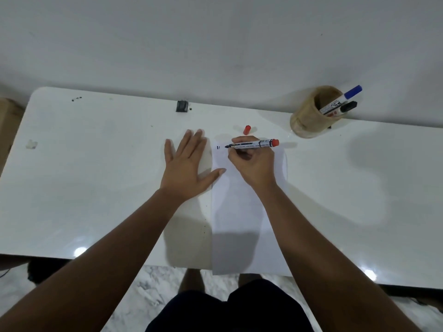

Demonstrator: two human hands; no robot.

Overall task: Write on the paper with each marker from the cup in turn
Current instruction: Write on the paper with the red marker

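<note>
At the paper's [239, 212] far edge, right hand [254, 164] pinched marker [251, 143]; left hand [187, 164] lay spread, barely pinning it — sheet risked sliding.

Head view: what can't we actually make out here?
- White paper sheet: the marks near its top left are too small to read.
- Red-ended marker in the right hand: barrel print is blurred, and whether the tip touches the paper cannot be told.
- Tan cylindrical cup: its wall hides the lower ends of the blue-capped marker and black-capped marker.
</note>
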